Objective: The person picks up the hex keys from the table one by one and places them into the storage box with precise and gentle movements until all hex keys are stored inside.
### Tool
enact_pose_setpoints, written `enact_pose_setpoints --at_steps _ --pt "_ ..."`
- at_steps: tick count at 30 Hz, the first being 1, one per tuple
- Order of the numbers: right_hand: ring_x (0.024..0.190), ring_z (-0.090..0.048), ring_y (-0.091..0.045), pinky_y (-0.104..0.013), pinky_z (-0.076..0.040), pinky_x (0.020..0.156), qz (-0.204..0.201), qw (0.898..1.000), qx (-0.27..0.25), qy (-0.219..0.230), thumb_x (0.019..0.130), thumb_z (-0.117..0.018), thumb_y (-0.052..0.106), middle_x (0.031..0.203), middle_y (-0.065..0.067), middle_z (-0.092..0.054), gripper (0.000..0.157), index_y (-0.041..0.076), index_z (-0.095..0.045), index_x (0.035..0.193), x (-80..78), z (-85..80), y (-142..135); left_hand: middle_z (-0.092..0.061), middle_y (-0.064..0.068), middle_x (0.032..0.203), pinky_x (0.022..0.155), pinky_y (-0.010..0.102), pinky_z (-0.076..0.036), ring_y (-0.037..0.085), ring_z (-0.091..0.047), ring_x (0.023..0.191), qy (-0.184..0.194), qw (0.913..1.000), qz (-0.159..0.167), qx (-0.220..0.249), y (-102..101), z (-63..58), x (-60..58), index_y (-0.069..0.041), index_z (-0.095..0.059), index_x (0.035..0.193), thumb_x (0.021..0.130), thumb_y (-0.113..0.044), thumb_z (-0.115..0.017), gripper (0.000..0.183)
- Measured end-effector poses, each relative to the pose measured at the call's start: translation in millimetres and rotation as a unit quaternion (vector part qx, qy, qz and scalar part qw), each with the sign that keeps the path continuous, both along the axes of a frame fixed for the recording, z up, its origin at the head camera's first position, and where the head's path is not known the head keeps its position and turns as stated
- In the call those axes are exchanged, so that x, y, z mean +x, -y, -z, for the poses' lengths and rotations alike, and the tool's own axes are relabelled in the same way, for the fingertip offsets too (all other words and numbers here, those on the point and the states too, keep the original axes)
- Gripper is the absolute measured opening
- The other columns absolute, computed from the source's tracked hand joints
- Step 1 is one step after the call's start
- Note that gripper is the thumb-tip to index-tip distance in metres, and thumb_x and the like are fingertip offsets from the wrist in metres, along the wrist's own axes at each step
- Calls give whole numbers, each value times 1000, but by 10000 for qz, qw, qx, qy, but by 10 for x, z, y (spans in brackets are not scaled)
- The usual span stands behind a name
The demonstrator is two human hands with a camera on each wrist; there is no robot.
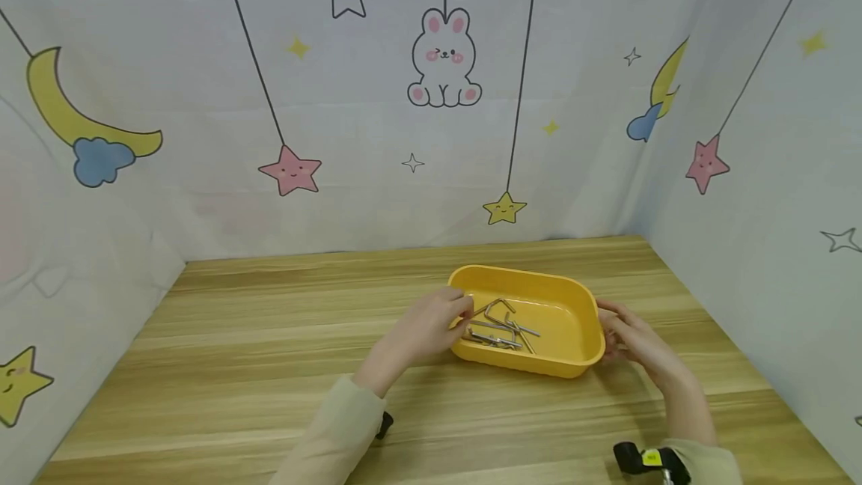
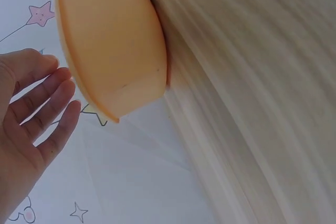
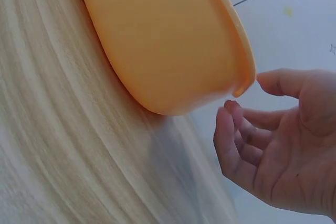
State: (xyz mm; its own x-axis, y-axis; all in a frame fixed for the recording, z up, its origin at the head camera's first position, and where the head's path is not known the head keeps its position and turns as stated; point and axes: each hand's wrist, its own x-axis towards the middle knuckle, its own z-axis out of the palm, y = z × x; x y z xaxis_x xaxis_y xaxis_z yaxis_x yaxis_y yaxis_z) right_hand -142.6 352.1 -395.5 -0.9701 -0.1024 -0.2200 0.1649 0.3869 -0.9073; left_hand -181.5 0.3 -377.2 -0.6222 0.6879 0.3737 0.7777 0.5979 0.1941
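A yellow plastic tray (image 1: pixel 532 367) sits on the table with several L-shaped metal hex keys (image 1: pixel 501 325) heaped in its left half. At its left end, my left hand (image 1: pixel 434 322) reaches over the rim. The left wrist view shows that left hand (image 2: pixel 39 106) with fingers loosely bent beside the tray's wall (image 2: pixel 113 40). My right hand (image 1: pixel 629 339) is at the tray's right end. In the right wrist view, the thumb of the right hand (image 3: pixel 283 140) meets or nearly meets the rim, with the other fingers loosely curved below it. The hex keys are hidden from both wrist views.
The wood-grain table (image 1: pixel 269 350) extends left and in front of the tray. White cloth walls (image 1: pixel 377 193) with printed stars, moons and rabbits rise at the back and both sides. A black wrist strap (image 1: pixel 649 461) is on the right forearm.
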Motion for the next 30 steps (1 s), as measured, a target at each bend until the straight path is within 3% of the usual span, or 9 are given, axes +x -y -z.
enact_pose_setpoints --at_steps 6,12,16,21,26,30 --pt "78 -58 -10 -31 -56 70 470 9937 871 -519 103 -36 35 104 -15 -53 65 -7 -16 149 22 -87 69 -60 -6 82 63 20 -43 8 -49 74 -243 9991 -328 136 65 -29 120 -17 -60 87 88 -13 -64 6" --pt "98 -59 -32 -34 -56 71 603 9827 1491 -923 102 -36 37 123 -31 -46 67 -6 -17 149 73 -174 94 -62 -3 84 64 21 -44 8 -50 74 -508 9961 -647 304 125 -28 243 -15 -64 89 86 -14 -67 5" --pt "111 -53 -46 -43 -53 77 573 9725 1918 -1192 102 -36 38 128 -33 -44 66 -6 -20 148 98 -244 129 -64 -2 85 64 20 -46 9 -52 75 -702 9931 -844 409 179 -32 318 -13 -66 94 85 -14 -69 10" --pt "120 -45 -49 -59 -44 91 544 9593 2267 -1593 102 -35 39 134 -33 -41 65 -6 -24 147 101 -342 258 -63 -3 85 61 21 -48 10 -56 75 -914 9877 -1154 521 255 -45 385 -13 -66 94 83 -13 -70 12" --pt "128 -35 -51 -66 -34 99 437 9478 2450 -1996 102 -39 37 141 -34 -37 63 -7 -27 146 121 -396 443 -63 -2 86 59 23 -49 12 -57 75 -1023 9829 -1444 516 332 -54 419 -12 -66 96 82 -14 -72 16" --pt "130 -33 -54 -68 -28 103 430 9290 2766 -2421 101 -44 31 141 -35 -38 59 -7 -31 144 146 -403 580 -63 -2 88 60 24 -49 13 -58 76 -1228 9793 -1541 472 389 -50 442 -13 -65 98 81 -14 -73 19"
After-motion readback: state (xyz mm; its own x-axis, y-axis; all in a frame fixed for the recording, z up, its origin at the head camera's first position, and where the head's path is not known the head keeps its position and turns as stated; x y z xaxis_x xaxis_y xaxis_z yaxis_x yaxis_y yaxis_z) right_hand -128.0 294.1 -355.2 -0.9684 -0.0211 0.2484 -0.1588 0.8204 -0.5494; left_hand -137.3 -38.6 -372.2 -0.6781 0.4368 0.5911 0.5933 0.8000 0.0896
